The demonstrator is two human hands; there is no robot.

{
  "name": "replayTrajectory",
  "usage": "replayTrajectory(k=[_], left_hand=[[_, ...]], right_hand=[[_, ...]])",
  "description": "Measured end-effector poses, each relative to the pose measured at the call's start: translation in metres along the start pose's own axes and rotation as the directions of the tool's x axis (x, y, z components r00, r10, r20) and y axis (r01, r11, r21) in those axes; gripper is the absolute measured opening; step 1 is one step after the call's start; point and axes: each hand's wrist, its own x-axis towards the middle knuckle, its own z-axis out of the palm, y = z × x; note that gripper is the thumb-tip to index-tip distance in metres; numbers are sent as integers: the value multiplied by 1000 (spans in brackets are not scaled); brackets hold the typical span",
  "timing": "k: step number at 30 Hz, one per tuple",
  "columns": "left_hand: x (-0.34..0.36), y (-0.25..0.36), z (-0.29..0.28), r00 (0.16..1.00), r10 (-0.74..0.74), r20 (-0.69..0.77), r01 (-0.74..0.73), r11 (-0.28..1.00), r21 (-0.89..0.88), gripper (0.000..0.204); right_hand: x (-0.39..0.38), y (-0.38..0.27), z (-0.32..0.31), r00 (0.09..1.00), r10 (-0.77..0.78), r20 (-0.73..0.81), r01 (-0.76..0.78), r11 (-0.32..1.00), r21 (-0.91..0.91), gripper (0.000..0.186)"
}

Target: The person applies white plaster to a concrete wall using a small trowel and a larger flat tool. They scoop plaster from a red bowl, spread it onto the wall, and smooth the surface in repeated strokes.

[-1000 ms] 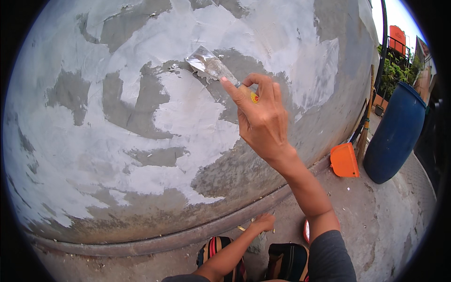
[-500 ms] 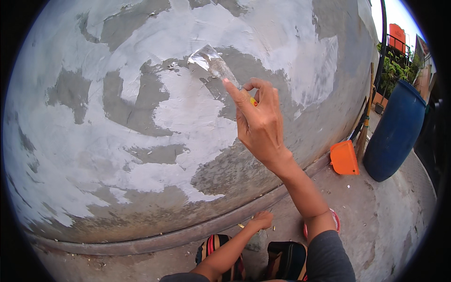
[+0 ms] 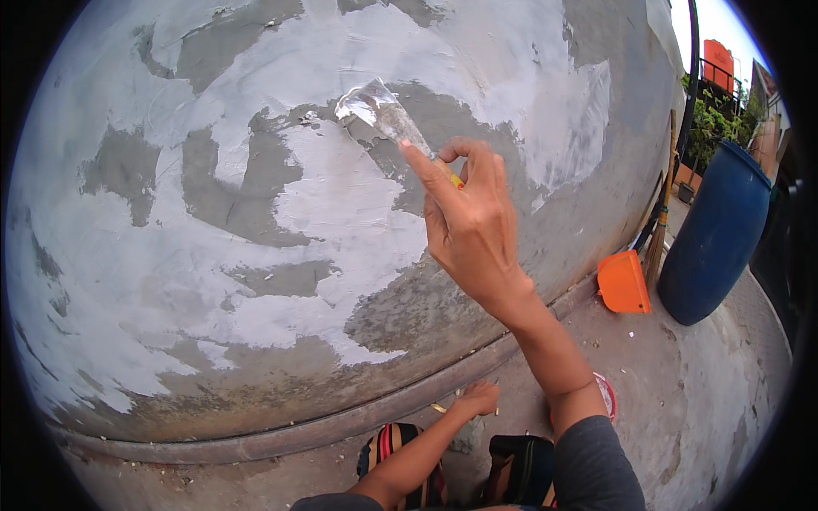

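Observation:
In the head view my right hand [image 3: 469,221] is raised and shut on a putty knife by its yellow-marked handle, thumb along the top. The knife's metal blade [image 3: 383,111] carries white paste and lies against the grey wall [image 3: 209,183], which has rough, uneven white patches of the same paste spread over it. My left hand [image 3: 479,398] hangs low near the ground, fingers curled; whatever is in them, if anything, I cannot make out.
An orange dustpan [image 3: 622,283], a straw broom [image 3: 656,243] and a tall blue drum [image 3: 714,234] stand at the right. A red-rimmed container [image 3: 608,393] is partly behind my right arm. My striped-clad knees [image 3: 400,443] are at the bottom. An orange tank [image 3: 718,61] stands beyond.
My right hand and the putty knife have shifted slightly up and left in the picture. The surroundings have also moved up a little in the view. My left hand stays low.

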Motion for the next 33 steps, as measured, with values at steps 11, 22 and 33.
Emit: replayTrajectory(k=[11, 22, 33], left_hand=[[5, -5, 7, 999, 11, -32, -12, 1000, -18, 27], [1, -9, 1, 999, -26, -28, 24, 997, -72, 30], [7, -9, 6, 998, -53, 33, 54, 998, -22, 31]], right_hand=[[-11, 7, -18, 996, -25, 91, 33, 996, -83, 58], [-17, 39, 9, 999, -32, 8, 33, 997, -70, 60], [-72, 124, 21, 999, -49, 7, 49, 993, -108, 61]])
